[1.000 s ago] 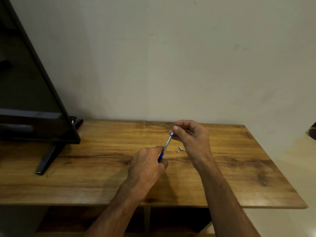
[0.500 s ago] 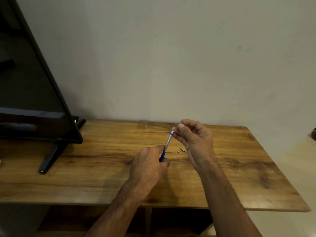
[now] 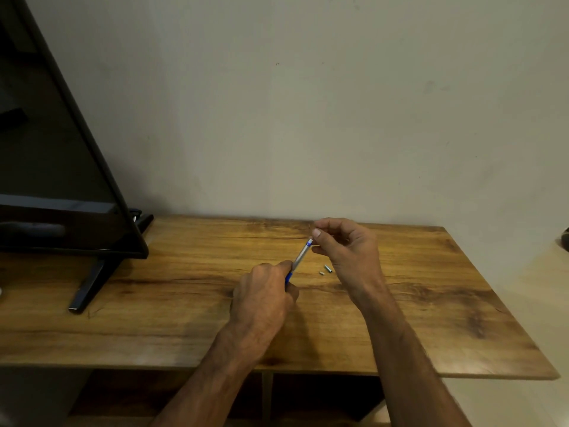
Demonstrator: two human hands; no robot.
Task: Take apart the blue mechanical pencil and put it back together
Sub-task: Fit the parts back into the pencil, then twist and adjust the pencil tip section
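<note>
My left hand (image 3: 261, 295) grips the blue lower end of the mechanical pencil (image 3: 300, 257), which slants up and to the right over the wooden table (image 3: 154, 288). The silver barrel ends in a blue and white tip just below the thumb of my right hand (image 3: 348, 251). That hand hovers at the pencil's top with its fingers curled and the thumb close to the fingertips; whether it pinches anything I cannot tell. Two tiny parts lie on the table under my right hand: a small metal cap (image 3: 328, 268) and a smaller pale piece (image 3: 321, 272).
A black television (image 3: 55, 167) stands on the table's left part, its foot (image 3: 89, 285) reaching toward the front. A plain wall rises just behind the table. The table's right edge (image 3: 505, 303) drops off to a pale floor.
My right hand's thumb and fingers have lifted slightly off the pencil's top end. The left hand keeps the same hold.
</note>
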